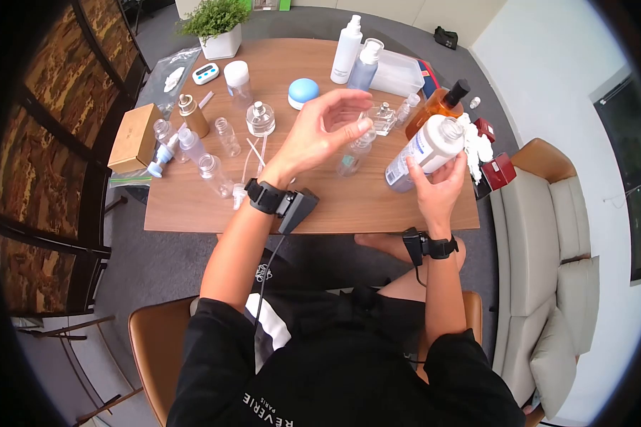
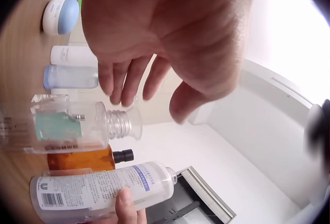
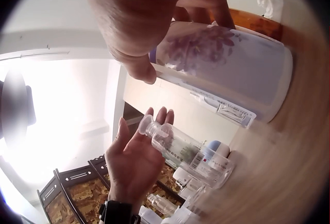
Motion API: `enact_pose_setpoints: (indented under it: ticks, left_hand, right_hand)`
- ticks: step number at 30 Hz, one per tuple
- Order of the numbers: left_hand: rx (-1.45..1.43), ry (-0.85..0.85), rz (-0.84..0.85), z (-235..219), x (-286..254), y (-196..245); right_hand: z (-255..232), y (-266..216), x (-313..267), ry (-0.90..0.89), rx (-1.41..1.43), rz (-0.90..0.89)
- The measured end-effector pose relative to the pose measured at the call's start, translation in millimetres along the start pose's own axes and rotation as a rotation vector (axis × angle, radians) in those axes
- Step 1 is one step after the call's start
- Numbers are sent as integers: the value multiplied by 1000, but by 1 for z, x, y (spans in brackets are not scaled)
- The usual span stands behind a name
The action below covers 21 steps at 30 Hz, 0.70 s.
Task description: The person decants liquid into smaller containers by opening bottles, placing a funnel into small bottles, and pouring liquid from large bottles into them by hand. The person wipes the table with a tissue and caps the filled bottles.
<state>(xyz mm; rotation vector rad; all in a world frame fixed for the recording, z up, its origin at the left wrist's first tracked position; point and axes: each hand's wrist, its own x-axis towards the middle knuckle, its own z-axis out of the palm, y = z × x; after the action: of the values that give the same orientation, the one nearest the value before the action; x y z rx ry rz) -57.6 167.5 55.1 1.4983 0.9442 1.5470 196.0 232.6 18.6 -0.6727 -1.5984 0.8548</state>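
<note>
My right hand [image 1: 440, 186] grips a large translucent bottle [image 3: 227, 69] with a printed label and purple flowers. That bottle has no cap and leans above the table's right side. A small clear bottle [image 2: 67, 126] with a greenish label stands on the table between my hands. A clear funnel [image 2: 133, 122] sits in its mouth. Around the funnel's level, my left hand [image 1: 324, 132] is raised with relaxed, spread fingers, its thumb apart from them and nothing held between. In the right wrist view, the left palm [image 3: 135, 164] faces the funnel.
On the wooden table [image 1: 192, 206], several empty clear bottles [image 1: 214, 174] stand at left, near a cardboard box [image 1: 134, 139]. A blue-lidded jar [image 1: 303, 92], pump bottles [image 1: 347, 50] and a plastic tray [image 1: 399, 71] are farther back. An amber bottle [image 1: 434, 110] stands behind the gripped bottle.
</note>
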Motion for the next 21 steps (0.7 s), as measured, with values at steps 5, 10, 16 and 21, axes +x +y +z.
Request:
enact_pose_setpoints:
  ticks: [5, 10, 16, 21]
  left_hand:
    - [-17, 242, 90, 5, -23, 1]
    - [82, 313, 99, 1, -43, 0]
    - [278, 539, 138, 16, -75, 5]
    - [628, 568, 233, 27, -97, 28]
  right_hand:
    - [0, -1, -1, 2, 59, 2]
    - [2, 0, -1, -22, 70, 4]
    - [3, -2, -5, -24, 102, 17]
    - [2, 5, -12, -6, 123, 38]
